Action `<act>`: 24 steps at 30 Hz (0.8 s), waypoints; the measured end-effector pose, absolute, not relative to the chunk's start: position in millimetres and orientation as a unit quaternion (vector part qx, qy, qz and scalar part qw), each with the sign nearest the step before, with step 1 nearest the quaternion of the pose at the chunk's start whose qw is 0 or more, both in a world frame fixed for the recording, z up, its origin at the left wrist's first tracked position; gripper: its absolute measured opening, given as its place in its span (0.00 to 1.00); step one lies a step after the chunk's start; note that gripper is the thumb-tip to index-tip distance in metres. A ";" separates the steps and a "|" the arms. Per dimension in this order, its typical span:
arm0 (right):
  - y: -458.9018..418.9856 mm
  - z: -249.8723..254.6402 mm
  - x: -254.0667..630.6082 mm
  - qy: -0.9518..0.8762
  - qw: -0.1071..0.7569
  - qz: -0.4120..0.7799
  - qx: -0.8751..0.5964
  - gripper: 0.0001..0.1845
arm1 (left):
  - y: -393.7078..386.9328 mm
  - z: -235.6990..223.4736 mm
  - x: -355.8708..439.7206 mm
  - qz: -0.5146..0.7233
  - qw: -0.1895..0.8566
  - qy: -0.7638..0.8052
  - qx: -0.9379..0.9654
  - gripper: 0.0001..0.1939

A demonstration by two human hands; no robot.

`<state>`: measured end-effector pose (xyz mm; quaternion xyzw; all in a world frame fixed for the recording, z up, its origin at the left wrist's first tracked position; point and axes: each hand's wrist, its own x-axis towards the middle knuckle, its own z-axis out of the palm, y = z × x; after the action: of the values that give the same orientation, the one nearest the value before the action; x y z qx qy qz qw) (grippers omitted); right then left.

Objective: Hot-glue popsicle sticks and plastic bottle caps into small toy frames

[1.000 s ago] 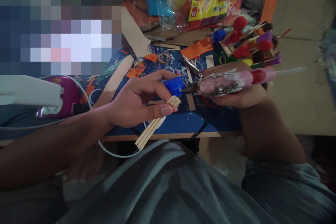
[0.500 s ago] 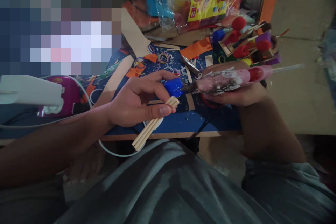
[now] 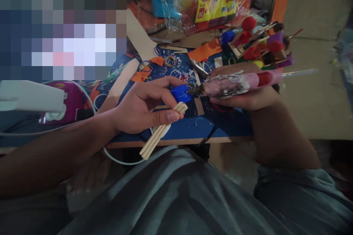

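My left hand (image 3: 146,106) pinches several pale wooden sticks (image 3: 157,139) between thumb and finger, their lower ends slanting down over the table edge. Its other fingers keep a blue bottle cap (image 3: 181,94) just above the sticks' upper ends. A pink hot glue gun (image 3: 228,85), its front crusted with dried glue, is gripped in my right hand (image 3: 242,101), which lies mostly beneath and behind it. The gun's dark nozzle points left, its tip at the cap's right side. Whether fresh glue is there I cannot make out. A clear glue stick (image 3: 300,72) protrudes from the gun's back.
Scissors-like metal pliers (image 3: 199,68), orange scraps (image 3: 205,50), rubber bands and glue strings litter the blue tabletop (image 3: 182,132). Small stick-and-cap models (image 3: 253,46) stand at the back right, before a plastic bag (image 3: 217,3). A magenta power strip (image 3: 74,97) and white cable lie left.
The glue gun's tip and the blue cap have shifted very slightly against each other, the tip now nearer the cap's upper right. Both hands keep their holds.
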<state>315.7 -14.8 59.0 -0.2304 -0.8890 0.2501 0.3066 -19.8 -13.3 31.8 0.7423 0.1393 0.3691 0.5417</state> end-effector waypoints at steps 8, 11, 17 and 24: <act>-12.5 55.9 316.3 -0.910 0.304 0.192 -0.204 0.02 | -14.8 37.7 -19.0 0.350 0.537 0.143 0.754 0.10; -15.6 57.5 314.1 -0.897 0.320 0.177 -0.249 0.04 | -16.4 39.9 -18.2 0.348 0.541 0.152 0.751 0.13; -18.6 57.3 312.1 -0.881 0.352 0.205 -0.239 0.06 | -18.0 39.9 -16.7 0.368 0.552 0.150 0.733 0.12; -24.0 38.5 312.8 -0.778 0.366 0.344 -0.376 0.21 | -19.4 39.3 -13.7 0.349 0.570 0.171 0.724 0.15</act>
<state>312.8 -24.0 38.5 -0.3761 -0.7783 0.3444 0.3663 -13.7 -19.4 39.3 0.7241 0.1715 0.3487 0.5698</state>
